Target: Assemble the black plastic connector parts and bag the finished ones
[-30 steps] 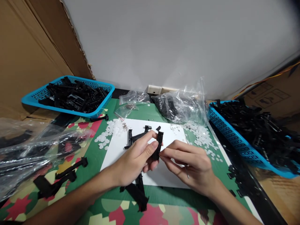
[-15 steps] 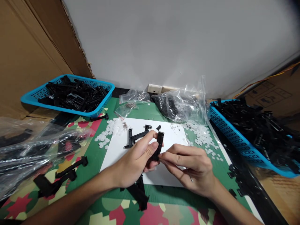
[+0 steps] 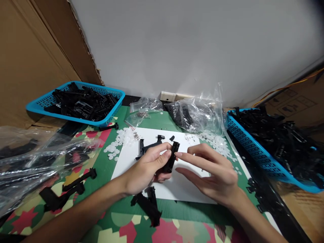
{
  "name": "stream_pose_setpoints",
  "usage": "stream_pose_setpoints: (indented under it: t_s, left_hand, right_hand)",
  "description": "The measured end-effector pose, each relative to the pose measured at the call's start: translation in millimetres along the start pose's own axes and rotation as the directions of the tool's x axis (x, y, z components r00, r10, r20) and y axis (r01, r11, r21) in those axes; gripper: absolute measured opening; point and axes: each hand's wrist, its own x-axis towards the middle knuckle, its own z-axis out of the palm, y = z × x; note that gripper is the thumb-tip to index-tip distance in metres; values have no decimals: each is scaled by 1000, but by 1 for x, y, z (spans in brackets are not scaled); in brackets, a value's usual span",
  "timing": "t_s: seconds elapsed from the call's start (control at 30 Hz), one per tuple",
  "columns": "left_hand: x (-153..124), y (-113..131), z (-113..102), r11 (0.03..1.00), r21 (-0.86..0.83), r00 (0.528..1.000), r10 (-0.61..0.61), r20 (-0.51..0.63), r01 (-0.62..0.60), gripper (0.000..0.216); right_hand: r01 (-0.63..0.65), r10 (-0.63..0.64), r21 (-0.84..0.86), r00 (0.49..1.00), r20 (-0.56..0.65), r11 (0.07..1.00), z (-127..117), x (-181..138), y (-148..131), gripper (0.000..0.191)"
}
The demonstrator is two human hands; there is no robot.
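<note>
My left hand (image 3: 154, 162) is closed around a black plastic part (image 3: 173, 157), a narrow, blocky piece held tilted over a white sheet (image 3: 187, 189). At its right side, my right hand (image 3: 212, 172) has thumb and index finger apart, the index fingertip at or very near the part's edge. No object shows between those fingers. Behind my left hand lie more black plastic parts (image 3: 141, 146) on the sheet, partly covered by the hand. A small black piece (image 3: 172, 138) rests just beyond the held part. Closer to me sit further black parts (image 3: 149, 206).
Blue baskets full of black parts stand left (image 3: 101, 122) and right (image 3: 255, 155). White translucent discs (image 3: 217, 145) are scattered on both sides of the sheet. Clear plastic bags (image 3: 194, 114) lie at the back by the wall. More black parts (image 3: 58, 197) lie at left near plastic wrap (image 3: 50, 162).
My right hand's pinched fingers have spread, and its index finger has moved up along the black part. The part has turned slightly in my left hand.
</note>
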Motion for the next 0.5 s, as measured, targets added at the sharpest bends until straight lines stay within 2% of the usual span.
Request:
stream_pose_setpoints:
  t_s: [0.1, 0.23, 0.5]
  left_hand:
    - [0, 0, -3, 997, 37, 997, -71, 20, 70, 34]
    - [1, 2, -4, 988, 132, 996, -71, -60, 78, 37]
    - [0, -1, -2, 963, 233, 989, -111, -101, 132, 47]
  right_hand:
    - [44, -46, -139, 999, -16, 989, 0, -3, 4, 39]
    - [145, -154, -304, 988, -7, 942, 2, -10, 10, 43]
    - [279, -262, -263, 960, 98, 924, 5, -8, 2, 26]
